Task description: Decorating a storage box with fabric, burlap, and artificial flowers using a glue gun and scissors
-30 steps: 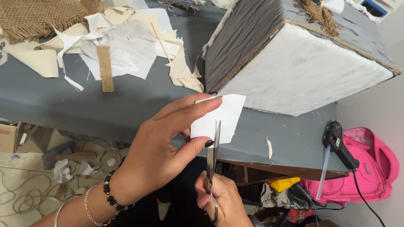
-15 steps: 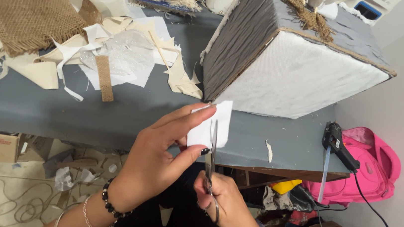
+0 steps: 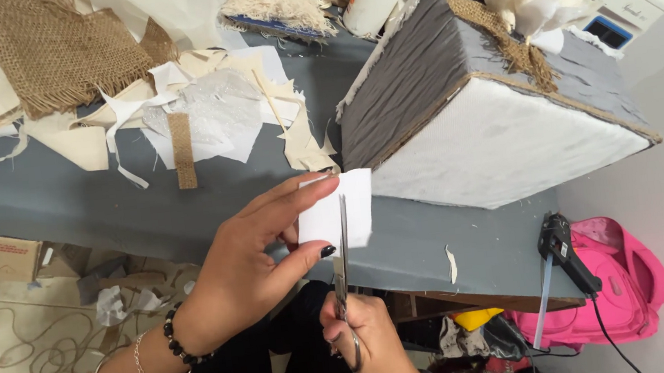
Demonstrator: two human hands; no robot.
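Above the near edge of the grey table (image 3: 104, 210), in the head view, the left hand (image 3: 251, 273) pinches a small white piece of paper (image 3: 350, 205) between thumb and fingers, which are clamped on its left side. The right hand (image 3: 368, 335), below it, grips the handles of the scissors (image 3: 342, 268), fingers closed through the loops; the blades point up and stand nearly together across the paper. A grey-and-white fabric-covered box (image 3: 480, 113) sits just right. Burlap (image 3: 59, 51) and paper scraps (image 3: 218, 116) lie far left.

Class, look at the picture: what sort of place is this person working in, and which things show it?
Probably a home craft workspace: burlap and fabric scraps litter the grey table, a glue gun hangs at its edge, and scissors cut a white piece.
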